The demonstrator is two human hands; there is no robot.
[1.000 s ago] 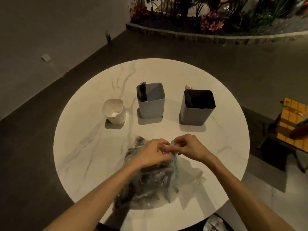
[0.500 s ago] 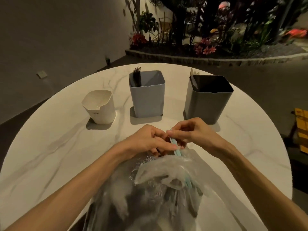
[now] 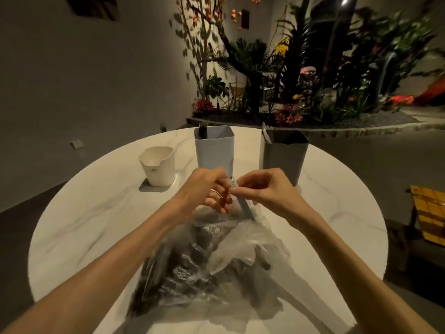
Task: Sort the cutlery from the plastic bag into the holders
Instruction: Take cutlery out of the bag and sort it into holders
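Both forearms are stretched in from the lower corners and meet at the centre of the frame. The blue-green seal strip of the plastic bag [image 3: 212, 266] is pinched by the left hand [image 3: 204, 189] and the right hand [image 3: 267, 189], fingers curled. The bag is crumpled and clear, filled with dark cutlery, and is lain on the white counter [image 3: 91, 213] in the lower centre. Three holders are set behind: white [image 3: 160, 168], pale blue [image 3: 214, 148], dark grey [image 3: 285, 155].
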